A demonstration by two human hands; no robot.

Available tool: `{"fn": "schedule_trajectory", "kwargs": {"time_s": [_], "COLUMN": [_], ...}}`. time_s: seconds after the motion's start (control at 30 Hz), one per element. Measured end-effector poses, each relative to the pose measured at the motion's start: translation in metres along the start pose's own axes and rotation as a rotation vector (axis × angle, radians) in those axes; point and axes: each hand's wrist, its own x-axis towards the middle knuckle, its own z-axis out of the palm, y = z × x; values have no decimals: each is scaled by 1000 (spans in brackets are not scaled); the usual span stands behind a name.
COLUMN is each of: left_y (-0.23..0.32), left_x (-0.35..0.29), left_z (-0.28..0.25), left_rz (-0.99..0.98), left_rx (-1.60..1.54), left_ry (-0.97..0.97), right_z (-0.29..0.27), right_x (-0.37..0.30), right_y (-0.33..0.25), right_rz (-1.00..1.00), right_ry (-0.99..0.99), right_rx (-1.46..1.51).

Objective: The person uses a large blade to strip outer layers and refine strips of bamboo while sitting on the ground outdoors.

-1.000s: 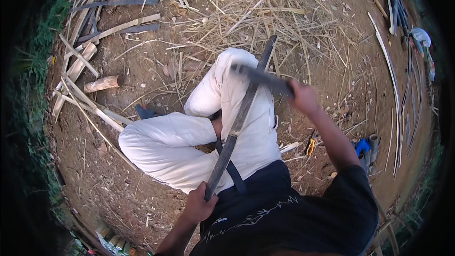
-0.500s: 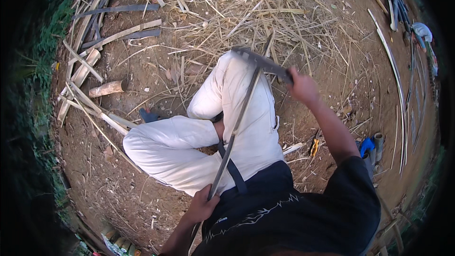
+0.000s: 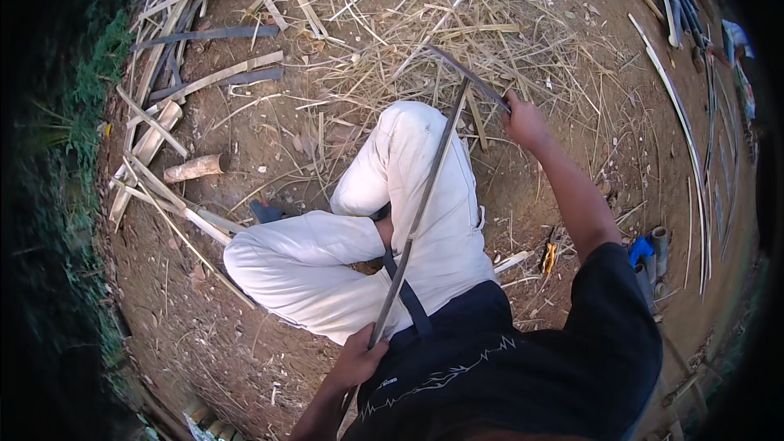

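Note:
A long, narrow dark strip (image 3: 425,200), which looks like split bamboo, slants across my lap and over my raised knee. Its near part is gripped by my left hand (image 3: 359,357), close to my waist. In my right hand (image 3: 525,122), beyond and to the right of the knee, is the handle of a large knife (image 3: 476,79). The blade crosses the strip's far end and shows almost edge-on. A thin pale sliver (image 3: 477,120) lies beside the strip below the blade; whether it is still attached I cannot tell.
Shavings (image 3: 498,41) are heaped ahead of my knees. Split bamboo pieces (image 3: 216,33) pile up at the far left, near a short cut log (image 3: 194,167). Orange-handled pliers (image 3: 549,257) lie at my right, near upright tubes (image 3: 657,243). Long pale strips (image 3: 682,126) lie farther right.
The knife has moved away from me to the strip's far end, and its blade has turned from broad side to nearly edge-on. My left hand still grips the strip; the view has shifted slightly.

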Motion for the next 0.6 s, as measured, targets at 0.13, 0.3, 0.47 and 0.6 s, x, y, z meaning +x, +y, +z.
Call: {"fn": "schedule_trajectory", "kwargs": {"time_s": [0.13,0.3,0.47,0.6], "left_y": [-17,-21,-14,34], "left_x": [3,-3,-9,-8], "left_z": [2,9,8,14], "left_rz": [-22,108,26,128], "left_rx": [-92,-84,159,248], "left_ry": [0,49,149,364], "right_z": [-8,4,23,28], "right_x": [-17,15,21,-31], "right_y": [-28,-3,42,27], "right_rz": [-131,133,326,272], "right_ry": [-128,-25,94,279], "right_rx": [-4,15,116,300]}}
